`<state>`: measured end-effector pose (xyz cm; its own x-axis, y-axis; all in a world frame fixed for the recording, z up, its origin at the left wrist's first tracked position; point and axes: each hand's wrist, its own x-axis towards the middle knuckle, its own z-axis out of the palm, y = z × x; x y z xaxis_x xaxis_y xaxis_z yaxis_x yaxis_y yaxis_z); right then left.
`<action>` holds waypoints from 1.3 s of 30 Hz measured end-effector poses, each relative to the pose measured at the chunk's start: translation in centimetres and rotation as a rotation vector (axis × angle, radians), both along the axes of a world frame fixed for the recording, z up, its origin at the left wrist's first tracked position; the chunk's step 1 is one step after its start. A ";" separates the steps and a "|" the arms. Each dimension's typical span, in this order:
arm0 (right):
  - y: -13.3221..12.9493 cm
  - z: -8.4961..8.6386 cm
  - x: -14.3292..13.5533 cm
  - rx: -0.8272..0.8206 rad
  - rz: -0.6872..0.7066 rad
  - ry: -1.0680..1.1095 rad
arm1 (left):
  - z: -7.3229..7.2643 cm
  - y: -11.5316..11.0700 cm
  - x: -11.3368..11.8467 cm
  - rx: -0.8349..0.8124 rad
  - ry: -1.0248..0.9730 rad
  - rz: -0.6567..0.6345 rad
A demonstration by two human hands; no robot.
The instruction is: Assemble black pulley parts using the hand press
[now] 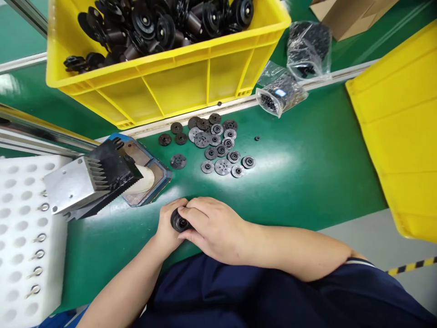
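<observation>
Both my hands meet over the green worktop, close to my body. My left hand (168, 224) is wrapped round a black round part (179, 221), whose ringed end faces up. My right hand (213, 228) closes on the same part from the right, thumb and fingers at its rim. The part's lower portion is hidden in my left hand. Beyond my hands lies a loose group of dark grey discs (223, 166) with hubs, some overlapping. A small black ring (257, 138) sits apart to their right.
A yellow crate (177, 86) full of black wheeled parts (143, 20) stands at the back. Left are a metal fixture (77, 184) on a blue-edged base (160, 182) and a white holed block (56, 255). Plastic bags (283, 93) and another yellow bin (399, 123) are at right.
</observation>
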<state>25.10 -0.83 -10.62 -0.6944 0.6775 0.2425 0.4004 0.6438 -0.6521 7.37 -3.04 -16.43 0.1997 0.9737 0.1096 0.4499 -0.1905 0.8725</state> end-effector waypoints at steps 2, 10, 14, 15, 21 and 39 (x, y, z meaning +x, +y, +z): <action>-0.1 0.1 0.0 -0.004 0.009 -0.020 | -0.1 0.0 0.0 0.007 -0.006 -0.016; 0.0 0.7 -0.1 -0.057 0.003 -0.087 | -0.2 0.2 0.2 0.051 -0.015 -0.031; -0.2 0.5 -0.2 -0.077 -0.001 -0.058 | 0.0 0.2 0.3 0.039 0.005 -0.031; -0.3 0.4 -0.2 -0.078 -0.006 -0.035 | 0.0 0.2 0.3 0.026 0.004 -0.030; -0.7 -0.5 -0.5 -0.021 -0.054 0.068 | 0.0 0.0 0.3 -0.008 -0.021 0.009; -0.5 0.3 0.2 -0.072 -0.053 -0.093 | -0.3 -0.1 0.6 0.055 0.044 -0.026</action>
<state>25.28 -1.30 -10.28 -0.6743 0.7273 0.1280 0.4939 0.5730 -0.6540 7.93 -3.12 -16.77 0.2307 0.9609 0.1530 0.4822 -0.2495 0.8398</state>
